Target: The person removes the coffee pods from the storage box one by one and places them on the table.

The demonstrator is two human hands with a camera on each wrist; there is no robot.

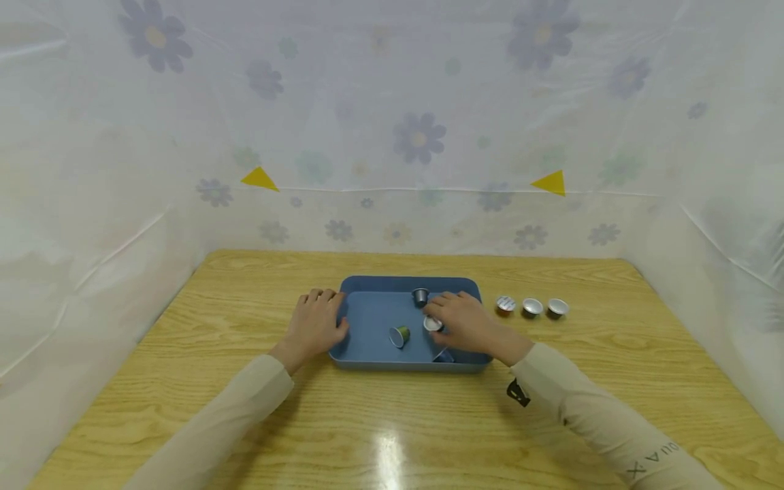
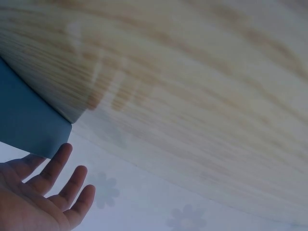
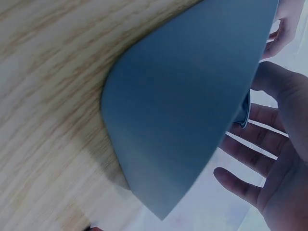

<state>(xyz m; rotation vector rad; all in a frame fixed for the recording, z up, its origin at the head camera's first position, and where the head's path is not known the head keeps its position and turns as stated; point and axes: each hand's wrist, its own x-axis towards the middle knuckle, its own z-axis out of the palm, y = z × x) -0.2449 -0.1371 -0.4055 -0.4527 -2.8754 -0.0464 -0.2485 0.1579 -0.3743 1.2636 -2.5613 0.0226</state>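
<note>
Capsule with a pale lid (image 1: 433, 324) is sitting inside the right part of a blue tray (image 1: 367, 366), its lid facing up toward the head camera. The right hand (image 1: 468, 322) is reaching over the tray's right side and pinching this capsule between thumb and fingertips — a narrow grip, with the other fingers spreading loosely in the right wrist view. The left hand (image 1: 315, 323) is resting at the tray's left rim, its fingers relaxing apart and touching the edge; it is holding no capsule.

Three more capsules are lying in the tray: a dark capsule (image 1: 420, 297) just beyond the right fingertips, a green capsule (image 1: 400, 335) tipping onto its side nearer the middle, and a blue capsule (image 1: 444, 356) lying by the near wall, partly hiding under the right hand's shadow.

Outside, right of the tray, a red-brown capsule (image 1: 505, 305) and two white-lidded capsules (image 1: 532, 308) are standing in a row, lids up, on the wood-grained table (image 1: 294, 422). Behind — a flowered curtain (image 1: 367, 88) is hanging, bearing two yellow triangles (image 1: 260, 179).
</note>
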